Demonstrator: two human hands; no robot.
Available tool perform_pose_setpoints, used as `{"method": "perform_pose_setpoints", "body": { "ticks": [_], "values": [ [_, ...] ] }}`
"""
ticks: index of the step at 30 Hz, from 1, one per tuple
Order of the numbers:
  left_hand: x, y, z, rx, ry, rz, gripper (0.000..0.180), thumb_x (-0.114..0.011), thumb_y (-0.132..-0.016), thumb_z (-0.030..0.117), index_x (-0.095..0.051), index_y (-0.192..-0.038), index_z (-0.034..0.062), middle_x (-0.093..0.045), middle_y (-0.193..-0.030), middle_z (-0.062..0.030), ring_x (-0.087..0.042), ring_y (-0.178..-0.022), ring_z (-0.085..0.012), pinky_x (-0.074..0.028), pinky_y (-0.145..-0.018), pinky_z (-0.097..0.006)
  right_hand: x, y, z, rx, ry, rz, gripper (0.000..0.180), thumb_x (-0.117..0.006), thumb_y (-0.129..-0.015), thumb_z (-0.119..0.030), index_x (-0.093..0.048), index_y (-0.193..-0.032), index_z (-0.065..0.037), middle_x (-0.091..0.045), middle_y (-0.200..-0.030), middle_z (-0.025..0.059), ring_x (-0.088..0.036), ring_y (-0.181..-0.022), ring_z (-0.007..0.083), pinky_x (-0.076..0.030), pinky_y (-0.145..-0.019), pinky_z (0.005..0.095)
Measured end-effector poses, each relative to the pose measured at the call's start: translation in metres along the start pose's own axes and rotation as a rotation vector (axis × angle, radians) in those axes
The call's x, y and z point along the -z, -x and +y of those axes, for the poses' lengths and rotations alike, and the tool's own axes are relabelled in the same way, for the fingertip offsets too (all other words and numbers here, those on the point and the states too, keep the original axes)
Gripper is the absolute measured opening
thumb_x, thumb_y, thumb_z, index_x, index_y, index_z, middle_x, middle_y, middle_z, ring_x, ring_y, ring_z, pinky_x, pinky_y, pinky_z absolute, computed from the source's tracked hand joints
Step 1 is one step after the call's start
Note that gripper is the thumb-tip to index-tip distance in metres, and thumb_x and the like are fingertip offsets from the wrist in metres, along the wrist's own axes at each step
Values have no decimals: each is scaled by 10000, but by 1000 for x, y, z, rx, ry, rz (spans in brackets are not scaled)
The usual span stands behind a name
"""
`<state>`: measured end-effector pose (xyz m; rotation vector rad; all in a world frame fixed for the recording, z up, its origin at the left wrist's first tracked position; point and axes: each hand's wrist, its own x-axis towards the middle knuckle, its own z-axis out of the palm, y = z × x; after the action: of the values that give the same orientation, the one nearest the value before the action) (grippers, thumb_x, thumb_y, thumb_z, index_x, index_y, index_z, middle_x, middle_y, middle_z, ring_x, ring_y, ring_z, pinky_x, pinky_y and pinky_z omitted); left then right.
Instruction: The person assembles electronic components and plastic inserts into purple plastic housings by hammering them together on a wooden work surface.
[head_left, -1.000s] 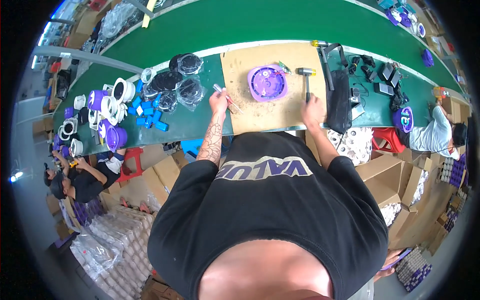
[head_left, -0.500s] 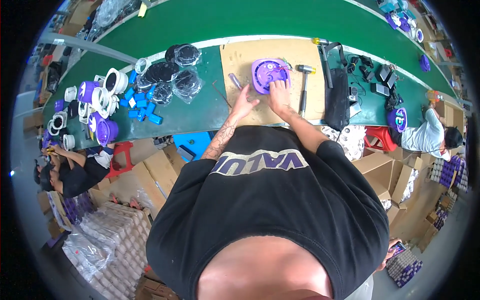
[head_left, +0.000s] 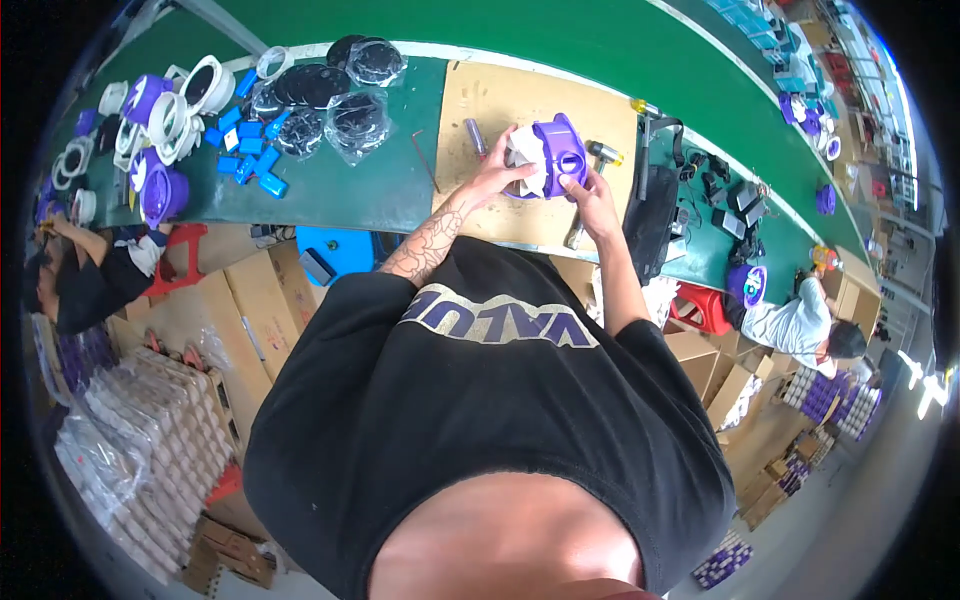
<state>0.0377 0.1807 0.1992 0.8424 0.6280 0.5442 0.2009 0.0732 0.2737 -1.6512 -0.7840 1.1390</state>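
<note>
Above a cardboard sheet, a purple plastic housing stands tipped on its side between my hands. A white part with pointed shapes shows on its left face. My left hand grips the white side, fingers behind it and thumb in front. My right hand is closed on the purple side, its thumb against the wall near a round opening. Left of the housing lies a tool with a clear handle. A hammer rests at the right, partly behind my right hand.
To the left are blue wrapped blocks, black discs in plastic and white and purple housings. A black pouch and black adapters lie right. Co-workers sit at both sides. A green belt runs behind.
The purple housing was lying flat with its inside up; now it is lifted and turned on its side. My left hand has moved from the cardboard onto it. The view has shifted.
</note>
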Motion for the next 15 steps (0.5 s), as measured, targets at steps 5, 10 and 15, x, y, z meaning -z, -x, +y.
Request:
{"method": "perform_pose_setpoints", "body": {
  "ticks": [5, 10, 15],
  "values": [
    [-3, -9, -6, -43, -37, 25, 837, -754, -737, 166, -255, -1405, 96, -419, -1321, -145, -420, -1226, -244, -386, -993, -362, 5, -2, 6, -62, -155, -25, 363, -668, -836, -130, -553, -1150, 9, -617, -960, 44, -521, -816, 106, -400, -729, 244],
    [4, 1, 10, -118, -68, 148, 681, -677, -779, 160, -311, -1353, 123, -439, -1269, -96, -463, -1163, -237, -453, -907, -384, 22, -10, 21, -63, -201, 41, 385, -674, -832, -134, -545, -1158, 25, -622, -958, 62, -547, -831, 119, -425, -753, 272],
    [44, 31, 42, -3, 147, 220, 517, -562, -838, 308, -361, -1289, 153, -467, -1180, -44, -513, -1075, -199, -490, -833, -410, 25, -12, 26, 60, 231, -6, 400, -725, -778, -185, -572, -1074, 37, -638, -931, 132, -608, -844, 232, -486, -766, 338]
  ]
}}
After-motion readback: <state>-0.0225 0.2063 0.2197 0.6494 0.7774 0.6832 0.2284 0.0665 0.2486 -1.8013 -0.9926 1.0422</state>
